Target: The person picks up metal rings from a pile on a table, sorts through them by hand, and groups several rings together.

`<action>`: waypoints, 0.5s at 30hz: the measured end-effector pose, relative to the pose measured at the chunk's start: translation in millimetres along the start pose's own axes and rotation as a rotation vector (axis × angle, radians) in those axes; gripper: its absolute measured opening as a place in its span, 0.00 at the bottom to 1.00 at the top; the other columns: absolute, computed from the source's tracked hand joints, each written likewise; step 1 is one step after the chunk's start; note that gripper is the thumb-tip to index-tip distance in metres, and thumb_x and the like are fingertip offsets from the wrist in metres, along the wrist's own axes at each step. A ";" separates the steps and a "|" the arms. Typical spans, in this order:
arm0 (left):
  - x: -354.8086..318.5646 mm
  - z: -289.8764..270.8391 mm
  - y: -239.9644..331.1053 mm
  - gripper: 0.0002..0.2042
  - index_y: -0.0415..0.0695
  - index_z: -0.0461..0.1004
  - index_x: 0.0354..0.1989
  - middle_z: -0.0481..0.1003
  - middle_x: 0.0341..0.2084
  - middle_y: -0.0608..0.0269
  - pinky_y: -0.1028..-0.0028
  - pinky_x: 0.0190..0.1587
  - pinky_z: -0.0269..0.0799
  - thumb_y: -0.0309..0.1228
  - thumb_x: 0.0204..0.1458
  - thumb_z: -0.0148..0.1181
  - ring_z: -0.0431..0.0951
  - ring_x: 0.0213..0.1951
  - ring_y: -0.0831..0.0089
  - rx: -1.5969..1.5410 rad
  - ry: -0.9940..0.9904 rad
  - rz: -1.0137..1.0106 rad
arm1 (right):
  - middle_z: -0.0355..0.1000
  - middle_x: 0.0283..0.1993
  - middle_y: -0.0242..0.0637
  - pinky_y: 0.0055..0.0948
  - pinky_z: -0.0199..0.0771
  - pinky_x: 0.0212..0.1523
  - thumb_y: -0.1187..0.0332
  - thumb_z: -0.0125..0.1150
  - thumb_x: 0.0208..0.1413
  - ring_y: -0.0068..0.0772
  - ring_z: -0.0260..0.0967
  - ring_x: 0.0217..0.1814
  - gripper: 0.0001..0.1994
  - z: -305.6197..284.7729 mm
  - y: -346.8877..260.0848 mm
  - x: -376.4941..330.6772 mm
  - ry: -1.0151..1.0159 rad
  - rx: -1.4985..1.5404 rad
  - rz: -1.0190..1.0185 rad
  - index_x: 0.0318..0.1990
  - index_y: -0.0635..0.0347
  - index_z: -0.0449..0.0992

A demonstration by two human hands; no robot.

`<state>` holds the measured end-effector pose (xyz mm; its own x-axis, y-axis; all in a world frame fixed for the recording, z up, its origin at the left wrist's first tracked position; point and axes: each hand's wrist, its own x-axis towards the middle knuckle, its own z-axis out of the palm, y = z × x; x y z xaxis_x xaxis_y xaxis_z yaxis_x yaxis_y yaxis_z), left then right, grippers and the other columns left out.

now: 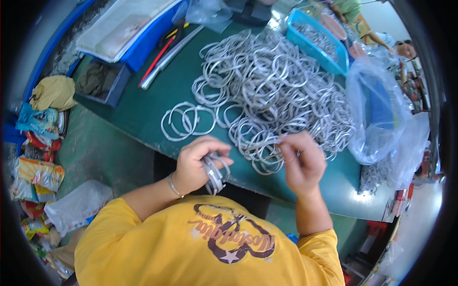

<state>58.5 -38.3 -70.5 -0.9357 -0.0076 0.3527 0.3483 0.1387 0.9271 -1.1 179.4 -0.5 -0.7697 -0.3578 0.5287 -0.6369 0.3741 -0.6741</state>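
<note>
A dark green bench [143,114] carries a large heap of silvery grey metal rings [281,90], which lies just ahead of both hands and touches the right one. A few loose grey rings [187,121] lie flat a little ahead of the left hand. The right hand [301,162] is nearer the heap, at its near edge, its fingers [286,143] pinched together on one ring there. The left hand [195,164] sits just off the bench edge, its fingers curled tight around a small stack of gathered rings [214,172], held on edge, flat faces together.
</note>
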 end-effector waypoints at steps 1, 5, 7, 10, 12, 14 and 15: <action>0.7 1.4 -1.4 0.13 0.38 0.75 0.35 0.74 0.28 0.59 0.79 0.31 0.69 0.19 0.38 0.68 0.75 0.29 0.74 -0.016 -0.020 -0.016 | 0.74 0.28 0.36 0.20 0.65 0.28 0.80 0.59 0.49 0.24 0.68 0.26 0.04 -12.5 6.0 11.4 0.089 0.009 0.095 0.33 0.67 0.76; 2.8 4.3 -0.7 0.12 0.39 0.76 0.33 0.74 0.25 0.61 0.78 0.27 0.68 0.19 0.38 0.69 0.74 0.25 0.74 0.035 -0.008 0.040 | 0.72 0.25 0.30 0.14 0.63 0.25 0.71 0.56 0.56 0.17 0.66 0.24 0.07 -69.6 39.9 101.2 0.331 -0.006 0.350 0.34 0.67 0.76; 3.9 6.4 -2.2 0.12 0.38 0.76 0.33 0.74 0.24 0.61 0.79 0.28 0.69 0.19 0.38 0.69 0.75 0.25 0.74 0.021 -0.019 0.055 | 0.73 0.31 0.35 0.16 0.69 0.28 0.71 0.53 0.58 0.21 0.70 0.29 0.10 -108.0 89.5 133.5 0.366 0.198 0.455 0.42 0.70 0.74; 0.6 5.1 -5.8 0.12 0.37 0.75 0.33 0.74 0.25 0.61 0.79 0.29 0.71 0.18 0.38 0.68 0.75 0.26 0.74 -0.044 -0.004 -0.011 | 0.70 0.47 0.45 0.27 0.78 0.36 0.74 0.49 0.60 0.33 0.74 0.37 0.17 -111.6 121.4 163.1 0.571 0.338 0.464 0.55 0.75 0.62; 0.1 3.2 -5.6 0.12 0.37 0.75 0.33 0.74 0.25 0.61 0.79 0.29 0.70 0.18 0.38 0.68 0.75 0.26 0.74 -0.051 -0.009 0.022 | 0.70 0.47 0.44 0.27 0.78 0.35 0.74 0.49 0.60 0.33 0.73 0.38 0.17 -105.5 119.6 159.0 0.524 0.296 0.483 0.54 0.74 0.63; -2.8 -0.6 -6.2 0.12 0.38 0.76 0.32 0.74 0.25 0.59 0.78 0.29 0.69 0.19 0.38 0.69 0.75 0.26 0.72 -0.033 -0.019 0.086 | 0.71 0.46 0.42 0.24 0.76 0.34 0.75 0.50 0.59 0.28 0.73 0.38 0.14 -81.8 103.5 152.1 0.434 0.254 0.441 0.52 0.70 0.67; -2.4 -1.5 -10.9 0.11 0.37 0.76 0.31 0.75 0.24 0.57 0.76 0.28 0.70 0.20 0.38 0.70 0.76 0.26 0.68 -0.009 -0.051 0.178 | 0.73 0.42 0.38 0.20 0.73 0.32 0.75 0.50 0.59 0.24 0.72 0.36 0.12 -69.9 91.6 143.2 0.378 0.220 0.327 0.50 0.67 0.70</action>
<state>57.0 -41.3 -81.2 -0.8609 0.0663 0.5044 0.5087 0.1243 0.8519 -172.8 222.3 49.5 -0.9140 0.0947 0.3945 -0.3686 0.2123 -0.9050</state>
